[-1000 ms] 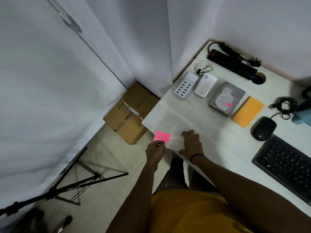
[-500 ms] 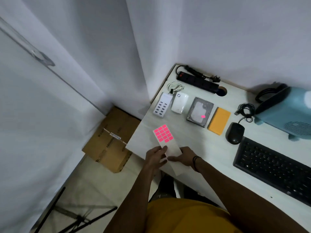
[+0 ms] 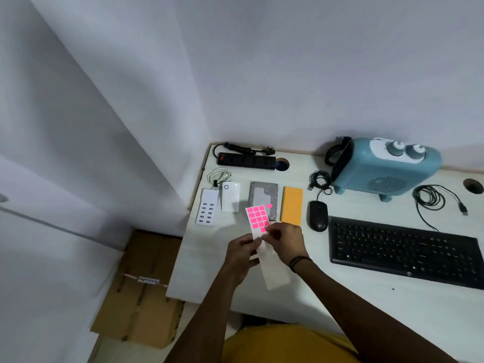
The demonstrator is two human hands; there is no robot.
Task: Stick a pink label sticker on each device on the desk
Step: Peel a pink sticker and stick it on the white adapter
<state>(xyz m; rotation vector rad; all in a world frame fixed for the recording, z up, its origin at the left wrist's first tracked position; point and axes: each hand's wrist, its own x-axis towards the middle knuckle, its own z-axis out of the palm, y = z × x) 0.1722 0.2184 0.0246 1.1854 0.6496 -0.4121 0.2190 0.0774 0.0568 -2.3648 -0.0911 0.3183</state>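
Observation:
A long white backing sheet with several pink stickers [image 3: 258, 217] is held above the desk [image 3: 366, 297]. My left hand [image 3: 242, 254] grips the sheet at its middle. My right hand [image 3: 284, 238] pinches at a pink sticker on the sheet's lower right corner of the pink block. Behind the sheet lies a hard drive [image 3: 263, 191] with one pink sticker [image 3: 269, 205] on it. A white USB charging hub [image 3: 207, 210], a white power bank [image 3: 231, 196] and an orange device [image 3: 292, 205] lie in the same row, none showing a sticker.
A black mouse [image 3: 318, 215] and black keyboard [image 3: 403, 248] sit to the right. A blue heater [image 3: 385, 169], coiled cables [image 3: 429, 197] and a black power strip [image 3: 246, 161] stand along the back. A cardboard box [image 3: 141, 289] lies on the floor left of the desk.
The view swung right and up over the desk. Both hands raised the sticker sheet toward the hard drive, and my right hand moved from the sheet's lower edge up to the pink stickers.

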